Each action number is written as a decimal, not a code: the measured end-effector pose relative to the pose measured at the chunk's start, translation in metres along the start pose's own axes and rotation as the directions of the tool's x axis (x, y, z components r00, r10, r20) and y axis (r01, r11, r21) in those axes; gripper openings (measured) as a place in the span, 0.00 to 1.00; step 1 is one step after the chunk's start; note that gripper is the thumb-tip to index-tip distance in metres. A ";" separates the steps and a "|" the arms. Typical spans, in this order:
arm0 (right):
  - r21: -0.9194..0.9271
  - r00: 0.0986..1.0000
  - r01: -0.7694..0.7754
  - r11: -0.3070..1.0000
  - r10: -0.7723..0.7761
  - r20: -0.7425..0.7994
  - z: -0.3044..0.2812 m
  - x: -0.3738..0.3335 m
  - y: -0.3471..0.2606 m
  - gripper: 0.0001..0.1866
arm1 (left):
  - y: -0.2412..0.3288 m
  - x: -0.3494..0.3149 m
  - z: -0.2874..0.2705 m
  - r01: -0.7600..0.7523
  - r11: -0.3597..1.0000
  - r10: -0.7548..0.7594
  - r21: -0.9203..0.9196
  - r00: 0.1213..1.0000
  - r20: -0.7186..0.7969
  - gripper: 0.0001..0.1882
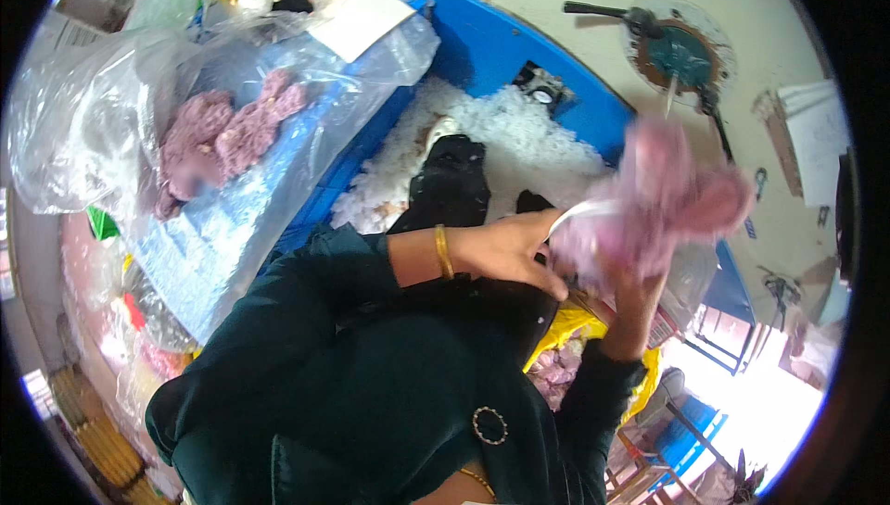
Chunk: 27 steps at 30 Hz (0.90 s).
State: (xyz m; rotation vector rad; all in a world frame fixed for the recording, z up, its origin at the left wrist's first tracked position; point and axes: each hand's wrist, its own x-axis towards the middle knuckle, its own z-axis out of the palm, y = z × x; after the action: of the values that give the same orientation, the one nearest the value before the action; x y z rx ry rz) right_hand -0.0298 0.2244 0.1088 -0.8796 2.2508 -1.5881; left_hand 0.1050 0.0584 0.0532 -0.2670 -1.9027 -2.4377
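A pink-mauve plush toy [640,199], smeared by motion, is held up to the right of my lap, over the edge of the blue bin. Beneath its lower end, my right hand [638,287] grips it, with most of the fingers hidden behind the fabric. My left hand [505,250], a gold bangle at its wrist, reaches across to the toy's left edge. Its thumb and fingers close around that edge, and the fingertips are partly covered. A thin white strip [586,208] runs between the left fingers and the toy.
White stuffing [528,130] fills the blue bin [477,28] around my legs. To the left, pink plush pieces [227,134] lie on plastic sheeting [232,227]. A round machine port with a nozzle [681,56] is at upper right. A yellow bag [561,334] of pink pieces stands below.
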 end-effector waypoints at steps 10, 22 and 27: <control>0.473 0.963 0.038 0.880 0.094 -0.252 0.003 0.142 0.047 0.23 | -0.015 0.145 -0.011 -0.262 0.965 0.239 -0.002 0.886 -0.398 0.21; 0.545 0.958 -0.076 0.835 0.213 -0.193 0.040 0.071 -0.001 0.25 | 0.000 0.075 0.009 -0.093 0.974 0.187 0.207 0.846 -0.499 0.25; -0.067 0.965 -0.132 0.989 0.113 -0.237 -0.013 0.002 0.039 0.35 | -0.007 0.008 -0.062 -0.166 0.783 0.328 0.600 0.929 -0.170 0.19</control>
State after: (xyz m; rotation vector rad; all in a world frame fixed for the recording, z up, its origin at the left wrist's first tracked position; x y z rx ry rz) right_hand -0.0503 0.2417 0.0784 -0.5846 2.4923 -1.6269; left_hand 0.0893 0.0006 0.0328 -0.1402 -2.1914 -1.5350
